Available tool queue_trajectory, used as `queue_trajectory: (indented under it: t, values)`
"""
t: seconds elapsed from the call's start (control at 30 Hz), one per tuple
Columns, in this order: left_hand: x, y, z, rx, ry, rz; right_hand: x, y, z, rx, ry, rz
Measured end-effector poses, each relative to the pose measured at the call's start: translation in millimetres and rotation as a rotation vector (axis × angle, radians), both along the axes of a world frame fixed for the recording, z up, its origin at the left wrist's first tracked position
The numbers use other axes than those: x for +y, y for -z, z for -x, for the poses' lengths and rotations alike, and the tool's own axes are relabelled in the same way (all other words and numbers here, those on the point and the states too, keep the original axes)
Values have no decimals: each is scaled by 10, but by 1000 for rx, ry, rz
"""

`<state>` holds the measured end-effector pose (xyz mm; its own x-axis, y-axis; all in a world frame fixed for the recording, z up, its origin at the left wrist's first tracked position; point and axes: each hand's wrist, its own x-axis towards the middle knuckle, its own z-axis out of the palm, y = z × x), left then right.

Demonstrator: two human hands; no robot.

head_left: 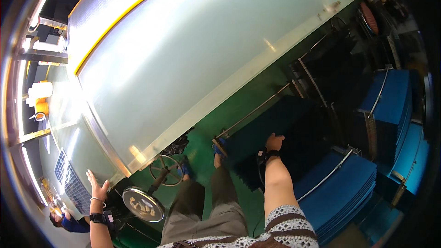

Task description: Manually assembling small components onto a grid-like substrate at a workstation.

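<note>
My left hand [97, 186] is open, its fingers spread, beside the corner of a large pale translucent tabletop [197, 55]. Nothing is in it. A dark blue gridded panel [72, 181] lies on a pale surface just beyond that hand, and a round shiny metal disc [143, 204] is to its right. Over a dark blue stack of sheets [271, 115] hangs my right hand [275, 142]. Its fingers look bent, but they are small and partly in shadow. Whether it touches the stack I cannot tell. Both wrists wear black bands.
Bright blue stacks of sheets [335, 188] with metal rods stand at the right. A spoked handwheel [166, 170] is under the tabletop's near corner, above the green floor [202, 133]. White and orange containers [41, 98] are at the far left; another person [73, 222] is at lower left.
</note>
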<state>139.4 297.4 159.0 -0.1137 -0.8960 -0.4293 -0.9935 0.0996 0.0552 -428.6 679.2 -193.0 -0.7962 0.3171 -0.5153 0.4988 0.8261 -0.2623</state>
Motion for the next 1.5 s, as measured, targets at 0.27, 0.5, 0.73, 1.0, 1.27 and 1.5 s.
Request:
queue_trajectory:
  t: [0.27,0.5,0.73,1.0,1.27,1.5]
  values:
    - [-43,53,135,1,-2,-53,127,-193,277,16,-59,-170]
    - [-80,-35,-49,-44,23,-31,-279,-199,273,-84,-203,-201]
    - [-45,185,71,34,25,-57,112,153,243,-182,-453,-129]
    - [-110,434,-178,-42,88,41,413,-1614,53,127,-293,-36]
    - [-163,375,492,-147,-24,3,1197,-4180,-380,474,165,650]
    - [-195,92,637,34,-29,-40,914,-5404,-1136,696,272,945]
